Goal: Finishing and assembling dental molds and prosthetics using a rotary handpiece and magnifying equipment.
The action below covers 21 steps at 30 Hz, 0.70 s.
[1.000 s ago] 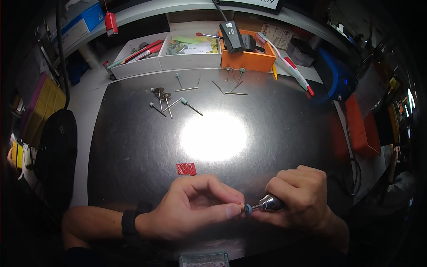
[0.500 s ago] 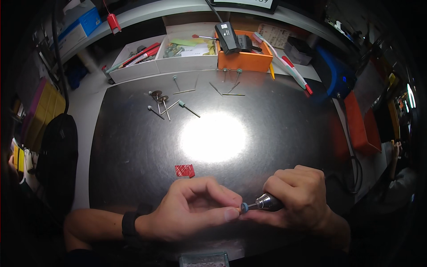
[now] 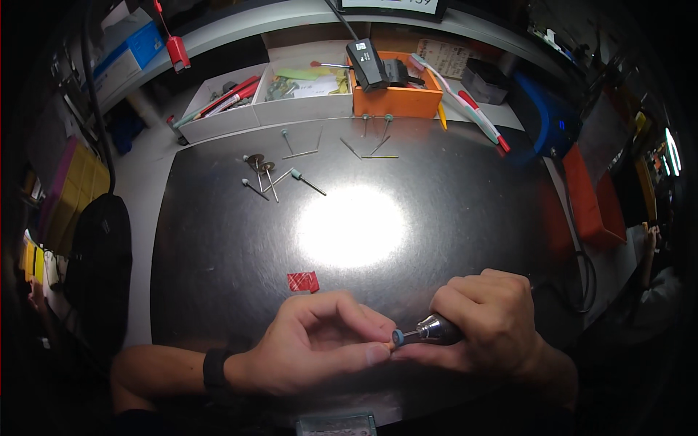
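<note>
2 hands fit a small bit into a rotary tool above the tabletop (image 3: 218, 240).
Right hand (image 3: 491, 316) is closed around the rotary handpiece (image 3: 438, 329); left hand (image 3: 323, 352) pinches its blue-tipped bit (image 3: 398, 337) — light, stiff, likely slippery, best gripped by the shank.

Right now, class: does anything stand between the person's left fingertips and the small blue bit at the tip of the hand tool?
Nothing visible does. The left hand has its thumb and forefinger right at the blue bit, which sits in the silver nose of the hand tool gripped by the right hand.
</note>
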### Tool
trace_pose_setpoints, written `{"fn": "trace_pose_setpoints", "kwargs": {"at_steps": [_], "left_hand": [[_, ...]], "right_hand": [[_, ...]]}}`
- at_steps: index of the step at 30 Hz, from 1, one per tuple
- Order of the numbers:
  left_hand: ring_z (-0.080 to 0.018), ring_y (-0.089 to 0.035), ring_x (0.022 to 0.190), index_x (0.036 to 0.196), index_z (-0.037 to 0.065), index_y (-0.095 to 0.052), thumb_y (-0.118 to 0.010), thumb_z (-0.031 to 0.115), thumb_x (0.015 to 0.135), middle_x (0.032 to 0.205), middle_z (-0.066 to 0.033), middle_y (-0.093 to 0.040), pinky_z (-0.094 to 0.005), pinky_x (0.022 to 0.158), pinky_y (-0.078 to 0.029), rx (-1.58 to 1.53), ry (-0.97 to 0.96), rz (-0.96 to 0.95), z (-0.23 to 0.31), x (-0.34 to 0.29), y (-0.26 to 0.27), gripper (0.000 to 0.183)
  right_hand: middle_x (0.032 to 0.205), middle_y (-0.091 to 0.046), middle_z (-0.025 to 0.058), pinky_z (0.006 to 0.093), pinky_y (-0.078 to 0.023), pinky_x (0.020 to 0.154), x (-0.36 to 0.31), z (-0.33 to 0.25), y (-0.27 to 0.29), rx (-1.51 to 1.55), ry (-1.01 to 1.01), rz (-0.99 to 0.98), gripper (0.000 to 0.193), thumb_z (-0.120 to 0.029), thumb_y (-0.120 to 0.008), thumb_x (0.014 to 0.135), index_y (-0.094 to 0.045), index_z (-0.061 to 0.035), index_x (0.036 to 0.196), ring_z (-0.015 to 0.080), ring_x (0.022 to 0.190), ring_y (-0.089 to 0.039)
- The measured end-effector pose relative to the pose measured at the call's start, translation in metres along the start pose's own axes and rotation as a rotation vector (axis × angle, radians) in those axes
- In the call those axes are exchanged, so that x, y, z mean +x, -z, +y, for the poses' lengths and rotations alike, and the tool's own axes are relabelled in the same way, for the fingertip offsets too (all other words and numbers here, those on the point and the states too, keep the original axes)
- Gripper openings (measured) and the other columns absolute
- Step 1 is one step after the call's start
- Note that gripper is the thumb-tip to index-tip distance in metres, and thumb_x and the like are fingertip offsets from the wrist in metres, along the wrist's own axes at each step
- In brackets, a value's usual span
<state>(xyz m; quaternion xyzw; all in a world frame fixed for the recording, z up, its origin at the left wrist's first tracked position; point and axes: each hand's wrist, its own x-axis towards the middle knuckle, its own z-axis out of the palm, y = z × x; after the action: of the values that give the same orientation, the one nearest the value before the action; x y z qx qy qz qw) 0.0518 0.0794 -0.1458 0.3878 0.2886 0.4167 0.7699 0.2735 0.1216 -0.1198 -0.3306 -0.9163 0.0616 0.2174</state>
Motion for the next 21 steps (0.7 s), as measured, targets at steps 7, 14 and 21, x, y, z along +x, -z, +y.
{"fn": "trace_pose_setpoints", "kwargs": {"at_steps": [7,14,21], "left_hand": [[-0.0178,-0.062,0.096,0.092,0.001,-0.059,-0.064,-0.007,0.082,0.103,-0.0183,-0.064,-0.0315,0.088,-0.049,0.014,-0.014,-0.016,-0.0007,-0.0004,0.0009,0.013],[-0.0177,-0.062,0.101,0.097,-0.002,-0.058,-0.062,-0.007,0.085,0.109,-0.0168,-0.063,-0.0318,0.093,-0.050,0.018,-0.063,-0.093,-0.0050,0.0006,0.0067,0.014],[-0.0202,-0.062,0.094,0.093,0.000,-0.057,-0.062,-0.004,0.085,0.102,-0.0212,-0.063,-0.0332,0.087,-0.050,-0.002,-0.051,-0.023,-0.0038,0.0000,0.0014,0.010]], "right_hand": [[0.048,-0.043,0.0004,0.0293,-0.038,0.041,-0.0008,0.0000,-0.0001,0.008,0.004,-0.008,0.051,-0.053,-0.071,0.074,-0.047,-0.0110,0.058,0.0145,0.040,-0.048],[0.048,-0.042,0.0001,0.0298,-0.037,0.041,-0.0013,0.0000,0.0015,0.003,0.001,-0.009,0.050,-0.052,-0.071,0.074,-0.046,-0.0112,0.058,0.0146,0.040,-0.048],[0.049,-0.039,-0.0008,0.0271,-0.032,0.039,-0.0050,0.0059,-0.0001,-0.029,0.113,0.076,0.043,-0.044,-0.072,0.075,-0.048,-0.0110,0.060,0.0111,0.040,-0.043]]}}
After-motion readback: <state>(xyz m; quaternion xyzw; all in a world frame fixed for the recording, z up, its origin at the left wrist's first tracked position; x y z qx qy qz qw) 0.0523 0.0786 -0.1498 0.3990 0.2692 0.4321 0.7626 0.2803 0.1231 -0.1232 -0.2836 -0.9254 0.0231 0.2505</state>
